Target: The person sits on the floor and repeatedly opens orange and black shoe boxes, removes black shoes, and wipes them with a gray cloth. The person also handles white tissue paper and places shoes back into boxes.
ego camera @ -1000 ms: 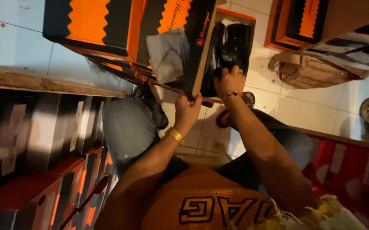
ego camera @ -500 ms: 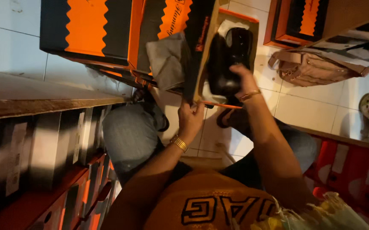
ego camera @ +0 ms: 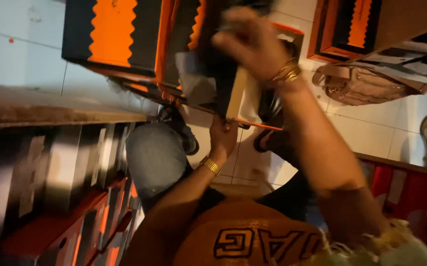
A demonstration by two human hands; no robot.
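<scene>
I see an open orange shoebox [ego camera: 253,106] in the middle. Left of it lies a black and orange box lid [ego camera: 110,37]. Right of it stands another such box [ego camera: 351,27]. Below left are stacked boxes [ego camera: 75,197].

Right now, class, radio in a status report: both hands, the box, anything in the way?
Left hand grips open box from below. Right hand on black shoe at the box. Paper sticks out beside it.

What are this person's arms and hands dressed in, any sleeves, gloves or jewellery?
Both forearms are bare, with no gloves or long sleeves in view. The left hand has a gold link band, like a watch strap, at its wrist. The right hand has several thin gold bangles stacked at the wrist. No rings can be made out; that hand is blurred.
</scene>
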